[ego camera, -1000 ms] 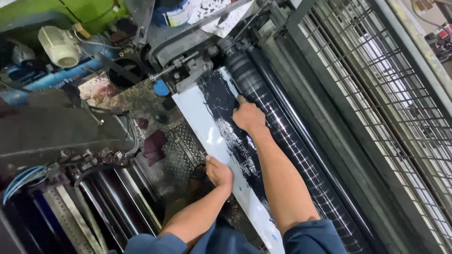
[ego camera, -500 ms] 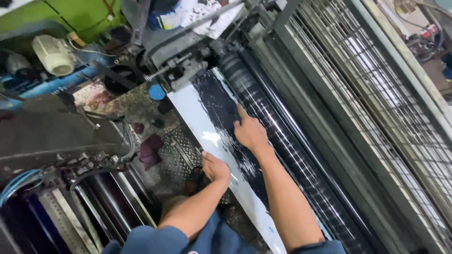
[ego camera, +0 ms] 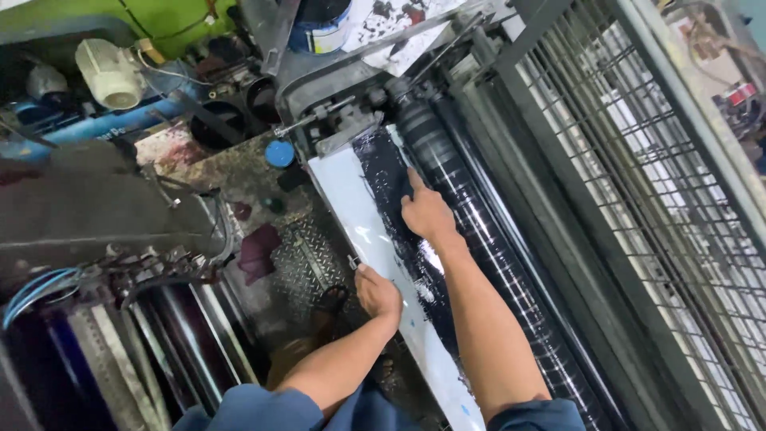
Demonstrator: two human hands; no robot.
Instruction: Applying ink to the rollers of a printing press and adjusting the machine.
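Here the right hand (ego camera: 428, 214) lies flat, fingers together, palm down on the inked part of the white tray (ego camera: 361, 227), just beside the black roller (ego camera: 479, 231); its grip holds nothing, only presses. The tray runs from the machine's far end toward the person, black ink (ego camera: 381, 172) smeared along its right side, bare white along its left edge. The left hand (ego camera: 377, 293) rests on that left edge, nearer the person, fingers curled over the rim; whether it pinches something small there is hard to tell. Left of the tray, below it, lies a stained checker-plate floor (ego camera: 299, 263) with a blue cap (ego camera: 279, 153) near the tray's far corner. At the top edge stands a blue can (ego camera: 319, 24), its contents out of sight. A wire guard (ego camera: 638, 175) covers the machine's right side. Both forearms are cut off by the lower edge, blue sleeves just showing. The tray's near end is hidden behind the right arm.
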